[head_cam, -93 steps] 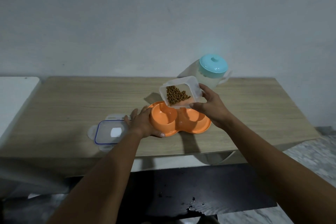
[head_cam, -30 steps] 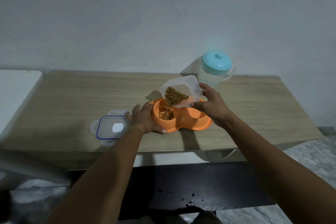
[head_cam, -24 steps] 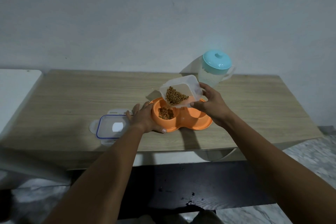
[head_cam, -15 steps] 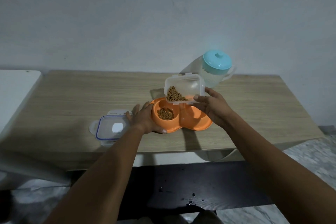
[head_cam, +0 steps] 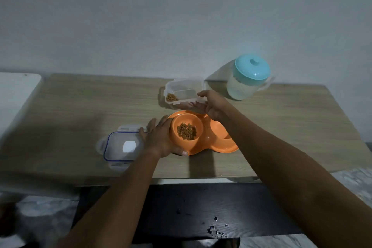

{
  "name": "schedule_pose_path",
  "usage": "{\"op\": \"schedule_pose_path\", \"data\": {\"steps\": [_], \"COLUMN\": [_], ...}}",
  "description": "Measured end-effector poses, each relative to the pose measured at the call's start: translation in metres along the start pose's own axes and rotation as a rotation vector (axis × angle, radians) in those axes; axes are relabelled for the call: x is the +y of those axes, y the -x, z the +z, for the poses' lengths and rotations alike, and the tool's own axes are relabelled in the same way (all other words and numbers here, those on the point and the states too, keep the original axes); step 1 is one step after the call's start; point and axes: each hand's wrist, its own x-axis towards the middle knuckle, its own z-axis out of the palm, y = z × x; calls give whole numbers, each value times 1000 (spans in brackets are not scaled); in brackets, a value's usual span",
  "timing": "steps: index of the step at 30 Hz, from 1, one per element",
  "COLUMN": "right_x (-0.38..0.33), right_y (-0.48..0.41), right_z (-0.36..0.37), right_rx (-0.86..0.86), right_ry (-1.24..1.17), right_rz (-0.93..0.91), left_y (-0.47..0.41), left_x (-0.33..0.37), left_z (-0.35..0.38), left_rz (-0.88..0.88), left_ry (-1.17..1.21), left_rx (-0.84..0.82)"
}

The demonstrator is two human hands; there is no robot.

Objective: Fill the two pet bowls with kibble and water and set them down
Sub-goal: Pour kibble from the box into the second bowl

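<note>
An orange double pet bowl (head_cam: 203, 137) is sitting near the front edge of a wooden table (head_cam: 80, 106), its two wells joined in one moulded piece, so that a single brace steadies both. The left hand (head_cam: 161, 139) is pressing against the bowl's left end, fingers spread and lying flat on the table, thumb wrapping the near rim; this hold is probably keeping the light plastic dish from sliding. The left well is holding a small heap of kibble (head_cam: 186, 131); the right well (head_cam: 218, 130) is showing bare orange and appears dry, so the water step is judged not yet done. The right hand (head_cam: 211, 104) is holding a clear plastic food container (head_cam: 184, 91) by its right wall, fingers closing on the rim, just behind the bowl; whether the container is resting on the table or hanging just above it cannot be told. It is sitting upright, which is keeping the few pellets remaining in its left corner from spilling. Its snap-lock lid (head_cam: 122, 146), edged in blue, is lying flat to the left of the bowl, partly under the left fingertips, out of the pouring path. A translucent pitcher with a turquoise lid (head_cam: 248, 78) is standing upright at the back right, within reach of the right hand, presumably the water supply. No brand, label or legible writing is showing on any item.
</note>
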Motion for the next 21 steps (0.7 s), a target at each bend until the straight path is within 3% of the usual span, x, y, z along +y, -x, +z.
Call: {"op": "schedule_pose_path", "data": {"steps": [10, 13, 17, 21], "right_x": [13, 17, 23, 38], "right_y": [-32, -23, 4, 27], "right_z": [5, -8, -40, -89], "right_rx": [69, 105, 263, 301], "right_ry": [118, 378, 928, 1182], "right_rz": [-27, -174, -554, -565], "left_y": [-5, -4, -5, -4], "left_x": [-4, -1, 4, 16], "left_z": [2, 0, -3, 6], "left_rz": [-25, -24, -60, -67], "left_ry": [3, -6, -10, -23], "left_rx": [-13, -27, -37, 65]}}
